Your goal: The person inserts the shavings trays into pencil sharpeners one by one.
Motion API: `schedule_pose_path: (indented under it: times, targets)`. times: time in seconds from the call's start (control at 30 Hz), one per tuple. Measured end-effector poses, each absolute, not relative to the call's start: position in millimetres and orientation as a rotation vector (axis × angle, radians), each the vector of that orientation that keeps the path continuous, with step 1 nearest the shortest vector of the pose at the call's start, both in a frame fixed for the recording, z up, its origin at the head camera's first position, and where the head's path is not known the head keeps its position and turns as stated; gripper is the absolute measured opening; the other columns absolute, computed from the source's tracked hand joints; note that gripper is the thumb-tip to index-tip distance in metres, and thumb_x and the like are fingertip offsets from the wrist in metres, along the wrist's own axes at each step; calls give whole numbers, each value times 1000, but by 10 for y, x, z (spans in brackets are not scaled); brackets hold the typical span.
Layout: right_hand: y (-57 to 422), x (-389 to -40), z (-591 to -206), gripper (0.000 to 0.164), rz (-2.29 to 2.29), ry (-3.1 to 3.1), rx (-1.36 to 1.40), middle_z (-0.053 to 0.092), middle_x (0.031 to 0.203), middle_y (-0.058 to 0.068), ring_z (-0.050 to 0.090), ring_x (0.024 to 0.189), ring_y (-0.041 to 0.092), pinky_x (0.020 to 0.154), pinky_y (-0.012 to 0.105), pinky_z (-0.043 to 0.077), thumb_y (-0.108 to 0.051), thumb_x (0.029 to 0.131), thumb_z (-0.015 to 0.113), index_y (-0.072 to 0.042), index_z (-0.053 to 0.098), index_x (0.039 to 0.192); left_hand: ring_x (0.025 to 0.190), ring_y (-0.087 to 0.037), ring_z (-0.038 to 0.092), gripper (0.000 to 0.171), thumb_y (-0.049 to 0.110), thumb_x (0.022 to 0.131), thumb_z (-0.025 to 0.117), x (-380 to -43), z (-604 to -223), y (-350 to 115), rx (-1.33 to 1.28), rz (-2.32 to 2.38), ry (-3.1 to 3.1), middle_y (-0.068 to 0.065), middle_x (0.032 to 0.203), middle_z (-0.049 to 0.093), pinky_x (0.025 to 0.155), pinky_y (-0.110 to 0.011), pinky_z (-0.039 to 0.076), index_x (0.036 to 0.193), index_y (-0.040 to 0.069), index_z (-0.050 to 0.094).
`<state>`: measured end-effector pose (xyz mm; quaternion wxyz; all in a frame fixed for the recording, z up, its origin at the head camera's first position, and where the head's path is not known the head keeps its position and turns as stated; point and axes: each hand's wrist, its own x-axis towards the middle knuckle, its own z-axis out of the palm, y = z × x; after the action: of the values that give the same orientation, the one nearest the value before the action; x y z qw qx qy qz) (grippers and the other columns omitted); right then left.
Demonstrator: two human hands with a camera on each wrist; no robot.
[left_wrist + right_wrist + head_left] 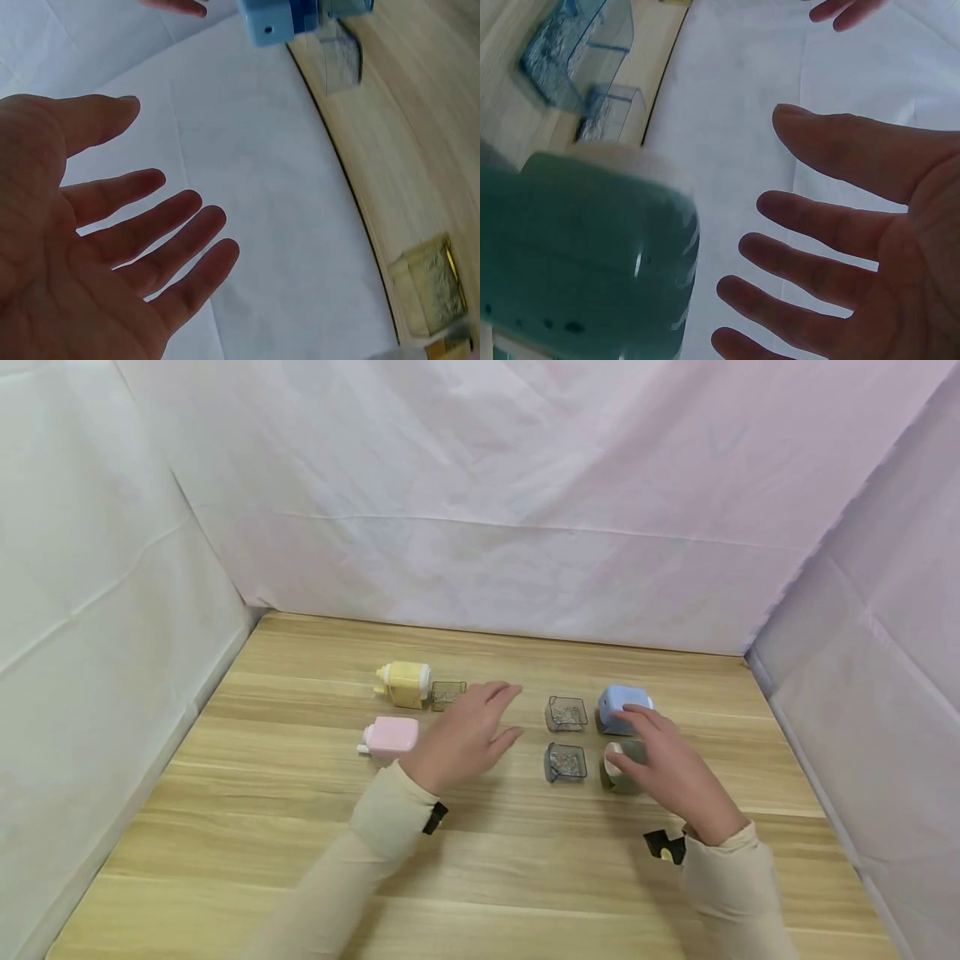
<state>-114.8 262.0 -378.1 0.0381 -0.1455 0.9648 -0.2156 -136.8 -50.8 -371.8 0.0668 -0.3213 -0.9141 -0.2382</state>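
My left hand hovers over the table, fingers spread and relaxed, holding nothing. Beside it lie a pink pencil sharpener, a yellow one and a clear drawer with shavings, partly hidden by that hand. My right hand hangs above a green pencil sharpener, its fingers loosely extended and nothing in its grasp. Its fingertips overlap the blue pencil sharpener in the head view. Two more clear drawers, one farther back and one nearer, stand between the hands with shavings inside.
A wood-grain table carries everything. White cloth closes off the back, with further cloth walls at left and right. Black straps are worn at both wrists.
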Motion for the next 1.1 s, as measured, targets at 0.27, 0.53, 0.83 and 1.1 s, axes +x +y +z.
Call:
schedule_pose_path:
  times: [0.27,0.53,0.83,1.1]
  targets:
    - [2817,-1101,-3825,67,-594,2979,-439,46,159,34,42,146,57,116,75,38,-25,99,80,5,53,152,144,-34,56,65,38,107,69,-1381,-3810,-192,-986,-599,-2894,-16,156,58,116,-49,53,159,4,50]
    - [2841,-1085,-3855,68,-595,2978,-437,45,160,34,43,147,57,117,74,38,-24,98,80,6,51,153,146,-32,55,75,42,100,77,-1363,-3955,85,-970,-466,-3002,-12,160,55,117,-47,52,161,8,48]
    - [2839,-1065,-3912,68,-590,2982,-448,46,159,36,45,143,60,115,76,40,-23,97,82,7,53,151,144,-31,57,80,32,93,87,-1482,-4269,263,-1074,-489,-3066,-14,159,56,121,-41,49,160,7,50]
    - [2860,-1035,-3930,68,-577,2991,-437,47,158,36,45,143,59,115,75,40,-22,96,83,8,54,150,137,-27,62,71,27,94,86,-1501,-4470,365,-1069,-510,-3098,-13,151,62,115,-36,53,154,4,56]
